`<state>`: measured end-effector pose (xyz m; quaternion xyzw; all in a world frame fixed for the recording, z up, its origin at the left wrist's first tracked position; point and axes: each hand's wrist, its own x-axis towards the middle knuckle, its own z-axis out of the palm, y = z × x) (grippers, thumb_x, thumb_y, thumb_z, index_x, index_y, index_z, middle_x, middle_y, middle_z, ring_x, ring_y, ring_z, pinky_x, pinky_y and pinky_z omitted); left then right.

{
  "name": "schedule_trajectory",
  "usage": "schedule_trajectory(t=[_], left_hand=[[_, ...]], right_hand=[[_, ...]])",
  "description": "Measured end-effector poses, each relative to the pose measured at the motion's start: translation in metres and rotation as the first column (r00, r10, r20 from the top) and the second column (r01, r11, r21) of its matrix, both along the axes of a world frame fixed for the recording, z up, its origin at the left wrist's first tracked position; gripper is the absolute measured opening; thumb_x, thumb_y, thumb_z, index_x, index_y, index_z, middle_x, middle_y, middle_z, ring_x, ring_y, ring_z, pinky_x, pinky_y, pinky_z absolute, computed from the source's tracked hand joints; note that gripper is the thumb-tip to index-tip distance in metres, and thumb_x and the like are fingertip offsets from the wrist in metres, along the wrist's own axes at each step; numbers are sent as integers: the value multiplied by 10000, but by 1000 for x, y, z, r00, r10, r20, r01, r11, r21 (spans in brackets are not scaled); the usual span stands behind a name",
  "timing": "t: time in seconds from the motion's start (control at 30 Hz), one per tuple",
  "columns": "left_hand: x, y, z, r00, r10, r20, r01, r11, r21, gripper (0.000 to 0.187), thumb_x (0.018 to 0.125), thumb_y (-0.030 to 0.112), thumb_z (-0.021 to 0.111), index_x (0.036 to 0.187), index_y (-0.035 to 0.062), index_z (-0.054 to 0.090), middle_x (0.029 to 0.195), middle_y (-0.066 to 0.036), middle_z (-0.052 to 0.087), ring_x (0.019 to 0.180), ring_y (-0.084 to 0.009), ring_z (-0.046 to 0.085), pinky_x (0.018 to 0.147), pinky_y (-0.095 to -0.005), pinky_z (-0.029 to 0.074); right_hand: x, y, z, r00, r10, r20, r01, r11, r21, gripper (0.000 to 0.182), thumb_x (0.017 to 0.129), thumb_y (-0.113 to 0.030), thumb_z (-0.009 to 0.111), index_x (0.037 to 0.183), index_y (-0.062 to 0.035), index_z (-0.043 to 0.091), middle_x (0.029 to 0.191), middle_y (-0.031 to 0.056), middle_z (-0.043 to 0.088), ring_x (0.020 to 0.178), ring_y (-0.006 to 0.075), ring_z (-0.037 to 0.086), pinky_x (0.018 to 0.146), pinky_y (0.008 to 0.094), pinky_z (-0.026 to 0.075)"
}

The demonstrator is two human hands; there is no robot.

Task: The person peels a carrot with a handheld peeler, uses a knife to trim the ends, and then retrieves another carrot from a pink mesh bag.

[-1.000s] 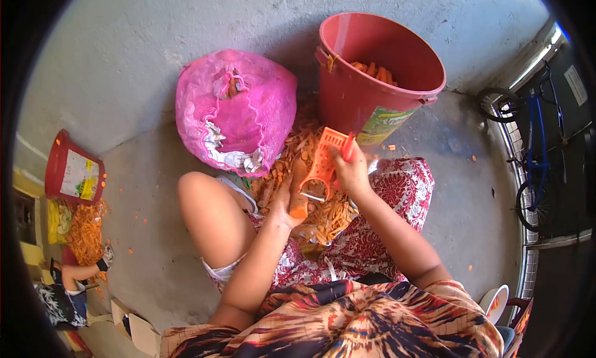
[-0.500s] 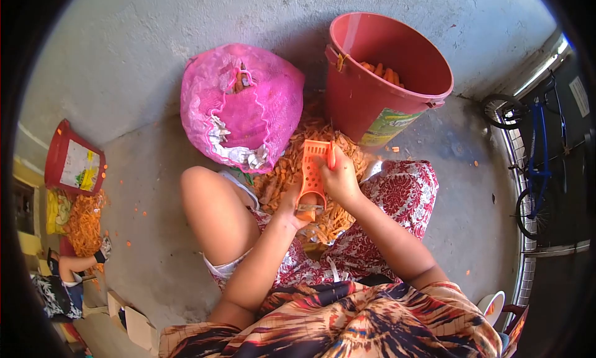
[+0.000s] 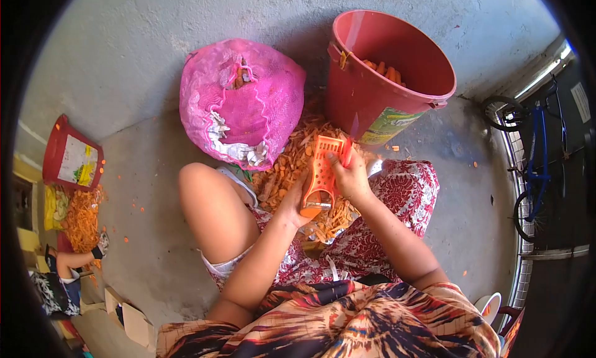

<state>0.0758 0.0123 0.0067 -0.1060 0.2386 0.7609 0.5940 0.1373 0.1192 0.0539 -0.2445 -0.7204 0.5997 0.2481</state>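
My right hand [image 3: 352, 179] is closed round an orange plastic peeler [image 3: 322, 172] with a perforated, grater-like body and a metal blade at its near end. In my left hand [image 3: 293, 204] is a carrot [image 3: 309, 212], mostly covered by the peeler and fingers, with its orange end showing by the blade. Both hands meet between my knees, above a heap of carrot peelings [image 3: 338, 229] on the floor.
Beyond the heap stand a pink mesh sack [image 3: 282, 91] and a large red bucket [image 3: 354, 103] holding carrots [image 3: 390, 73]. To the left are another red bucket [image 3: 54, 150], more peelings [image 3: 84, 218] and another person's leg [image 3: 76, 259]. A blue bicycle [image 3: 539, 140] stands at right.
The peeler has shifted slightly to the right and tilted, with my right hand moving along. My left hand has risen a little with the carrot, still against the peeler's near end.
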Motion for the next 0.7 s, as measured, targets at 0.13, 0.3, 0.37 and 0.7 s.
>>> schedule_trajectory(t=[0.13, 0.3, 0.37, 0.7], left_hand=[[3, -2, 6, 999, 27, -32, -26, 999, 20, 335, 896, 316, 338, 1072, 70, 483, 943, -57, 571, 815, -169, 571, 671, -322, 490], [4, -2, 5, 999, 3, -42, -4, 1000, -20, 287, 893, 282, 337, 1003, 72, 499, 867, -61, 553, 742, -160, 552, 562, -321, 472], [-1, -6, -15, 981, -188, 45, 175, 963, 204, 272, 886, 294, 348, 971, 78, 490, 831, -72, 521, 715, -169, 523, 543, -311, 449], [1, -8, -24, 980, -198, 34, 192, 973, 130, 300, 853, 342, 425, 968, 77, 505, 840, -89, 544, 717, -205, 541, 546, -308, 447]], right_hand=[[-2, -3, -8, 998, 56, 22, -55, 996, -65, 130, 831, -72, 488, 946, -12, 492, 783, 49, 572, 695, 96, 531, 615, 252, 442], [-2, -3, -16, 999, 11, -32, -7, 992, 125, 110, 828, -58, 475, 926, -11, 487, 767, 51, 562, 664, 94, 524, 587, 251, 444], [-5, 6, -23, 993, -97, -70, 105, 987, 124, 83, 828, -56, 473, 898, -12, 482, 741, 46, 547, 622, 94, 511, 552, 246, 439], [-1, 28, 1, 975, -218, 33, 217, 976, 35, 76, 831, -69, 483, 891, -27, 500, 724, 20, 533, 630, 88, 495, 562, 245, 435]])
